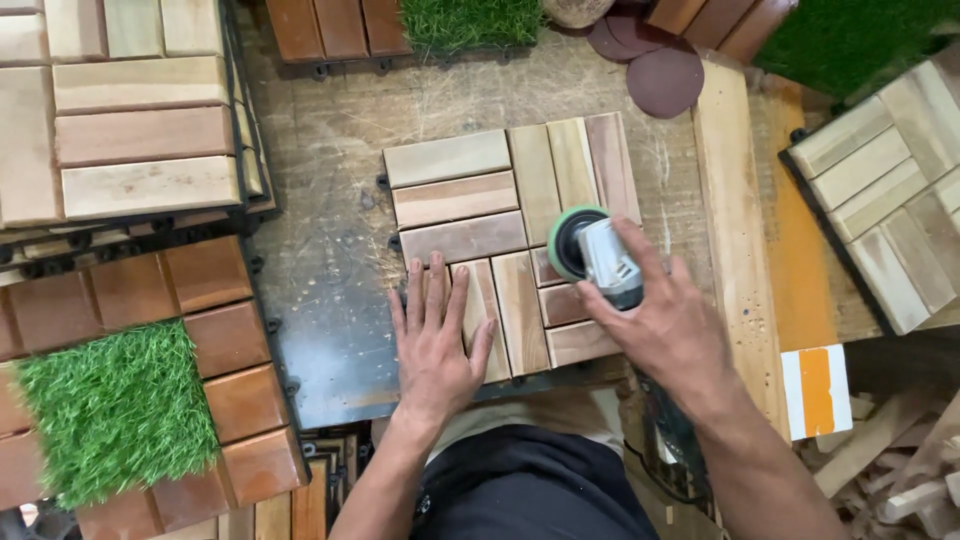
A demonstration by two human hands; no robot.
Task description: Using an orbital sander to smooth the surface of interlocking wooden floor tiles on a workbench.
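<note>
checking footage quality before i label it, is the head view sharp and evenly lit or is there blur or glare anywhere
Head view: mostly sharp, lit softly and evenly, no hard shadows; the left hand on the wooden tile is crisp; the sander in the right hand looks slightly soft; faint sheen on the dark worn bench top; frame corners bend slightly, as with a wide lens.

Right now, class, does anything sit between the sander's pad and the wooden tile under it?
Nothing visible does. The right hand holds the sander with its green-rimmed pad against the wooden tile; the left hand lies flat on the tile, to one side.
</note>
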